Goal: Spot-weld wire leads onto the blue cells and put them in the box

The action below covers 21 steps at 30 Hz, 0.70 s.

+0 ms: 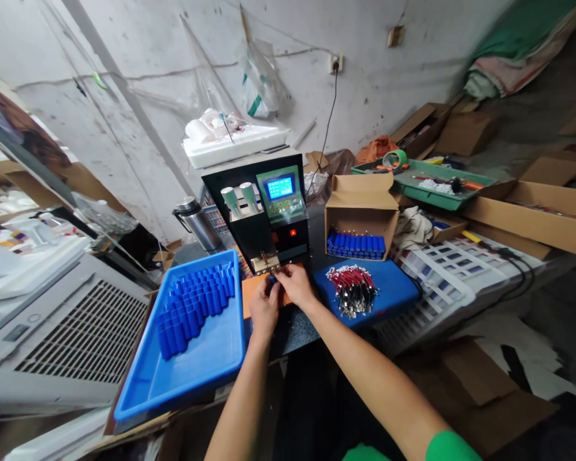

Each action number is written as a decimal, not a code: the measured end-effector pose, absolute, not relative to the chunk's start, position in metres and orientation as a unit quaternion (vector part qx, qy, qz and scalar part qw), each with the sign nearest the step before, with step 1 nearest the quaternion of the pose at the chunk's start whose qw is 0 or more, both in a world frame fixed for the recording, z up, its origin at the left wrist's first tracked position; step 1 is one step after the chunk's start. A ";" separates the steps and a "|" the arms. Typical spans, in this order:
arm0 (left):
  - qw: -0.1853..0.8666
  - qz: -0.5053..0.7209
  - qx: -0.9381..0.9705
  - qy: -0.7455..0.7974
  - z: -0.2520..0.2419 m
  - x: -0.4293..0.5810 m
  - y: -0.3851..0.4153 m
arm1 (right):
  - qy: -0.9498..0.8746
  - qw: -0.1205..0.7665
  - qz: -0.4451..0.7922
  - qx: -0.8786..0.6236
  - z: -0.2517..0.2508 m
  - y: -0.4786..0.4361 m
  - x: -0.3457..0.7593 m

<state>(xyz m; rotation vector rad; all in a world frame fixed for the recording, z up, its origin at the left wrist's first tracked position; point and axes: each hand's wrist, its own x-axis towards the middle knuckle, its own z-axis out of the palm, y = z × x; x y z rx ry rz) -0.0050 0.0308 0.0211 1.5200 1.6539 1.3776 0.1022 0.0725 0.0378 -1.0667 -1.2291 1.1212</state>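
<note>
Both my hands meet under the electrodes (267, 261) of a black spot welder (288, 240) with a lit blue screen. My left hand (265, 306) is closed around a blue battery cell (271, 279), only a little of which shows between the fingers. From the right, my right hand (294, 284) is closed in a pinch at the cell's end, close to the electrode tips. What it pinches is hidden by the fingers. An orange board (252, 296) lies beneath my hands.
Blue cells stand in a blue tray (192, 368) at left. On a blue pad (324, 282) at right lies a bundle of red and black wire leads (352, 288). Behind it is a cardboard box (361, 208) of cells. A steel flask (198, 224) stands left of the welder.
</note>
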 end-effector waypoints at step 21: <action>0.227 0.504 0.574 0.604 0.023 -0.003 0.030 | -0.525 0.550 0.498 -0.417 0.024 0.075 0.110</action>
